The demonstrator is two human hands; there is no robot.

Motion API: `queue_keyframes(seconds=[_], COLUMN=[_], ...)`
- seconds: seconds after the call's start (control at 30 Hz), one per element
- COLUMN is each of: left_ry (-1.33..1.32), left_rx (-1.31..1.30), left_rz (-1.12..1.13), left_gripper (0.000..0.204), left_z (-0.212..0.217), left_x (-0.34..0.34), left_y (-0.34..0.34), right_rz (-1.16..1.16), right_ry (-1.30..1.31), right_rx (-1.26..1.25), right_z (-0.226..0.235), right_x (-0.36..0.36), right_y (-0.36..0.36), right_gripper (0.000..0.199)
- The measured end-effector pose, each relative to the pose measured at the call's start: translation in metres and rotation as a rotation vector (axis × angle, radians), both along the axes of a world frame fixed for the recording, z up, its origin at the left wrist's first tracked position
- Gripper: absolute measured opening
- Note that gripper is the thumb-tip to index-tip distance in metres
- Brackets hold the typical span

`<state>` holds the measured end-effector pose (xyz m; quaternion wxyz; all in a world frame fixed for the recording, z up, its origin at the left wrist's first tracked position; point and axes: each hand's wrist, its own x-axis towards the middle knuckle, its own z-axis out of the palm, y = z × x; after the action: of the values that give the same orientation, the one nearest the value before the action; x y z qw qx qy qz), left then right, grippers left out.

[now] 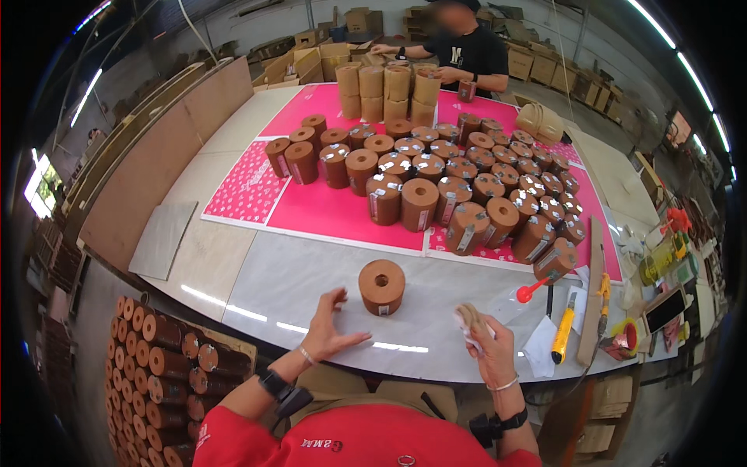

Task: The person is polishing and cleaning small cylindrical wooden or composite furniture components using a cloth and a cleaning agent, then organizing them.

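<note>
A single brown roll (381, 286) stands on end on the table (257, 288), just ahead of both hands. Left hand (331, 327) spread flat, empty; right hand (484, 338) pinching one crumpled cloth (469, 321). Best steadied from the left before wiping. Beyond the single roll: perhaps forty rolls (436, 175) on pink sheet (319, 210).
</note>
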<state>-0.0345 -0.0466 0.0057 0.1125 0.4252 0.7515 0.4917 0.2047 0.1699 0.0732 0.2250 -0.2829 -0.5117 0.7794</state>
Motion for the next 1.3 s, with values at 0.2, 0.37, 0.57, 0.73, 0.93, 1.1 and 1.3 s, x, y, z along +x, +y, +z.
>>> queue_keyframes(seconds=[0.2, 0.37, 0.57, 0.73, 0.93, 1.1, 1.3], left_ry=[-0.312, -0.304, -0.183, -0.190, -0.165, -0.029, -0.095], left_rx=[0.186, 0.239, 0.263, 0.243, 0.271, 0.239, 0.177], left_rz=[-0.162, -0.095, -0.132, -0.156, -0.142, -0.116, -0.106], left_gripper=[0.108, 0.088, 0.088, 0.087, 0.088, 0.088, 0.088], left_z=[-0.004, -0.003, -0.005, -0.016, -0.013, -0.015, -0.017], left_x=[-0.016, -0.004, 0.015, 0.016, 0.017, 0.016, 0.017], left_y=[0.061, 0.069, 0.064, 0.060, 0.065, 0.063, 0.064], right_rz=[0.027, 0.093, 0.022, 0.057, 0.041, 0.135, 0.093], right_ry=[-0.027, -0.039, -0.194, -0.013, -0.113, -0.051, -0.066], right_rx=[1.236, 1.422, 1.648, 1.629, 1.709, 1.668, 1.762], right_z=[0.022, 0.018, 0.005, 0.008, 0.011, 0.012, 0.009], right_x=[-0.064, -0.109, -0.122, -0.111, -0.123, -0.096, -0.145], right_y=[-0.023, -0.056, -0.027, -0.054, -0.019, -0.046, -0.026], right_gripper=[0.029, 0.032, 0.033, 0.030, 0.035, 0.033, 0.033])
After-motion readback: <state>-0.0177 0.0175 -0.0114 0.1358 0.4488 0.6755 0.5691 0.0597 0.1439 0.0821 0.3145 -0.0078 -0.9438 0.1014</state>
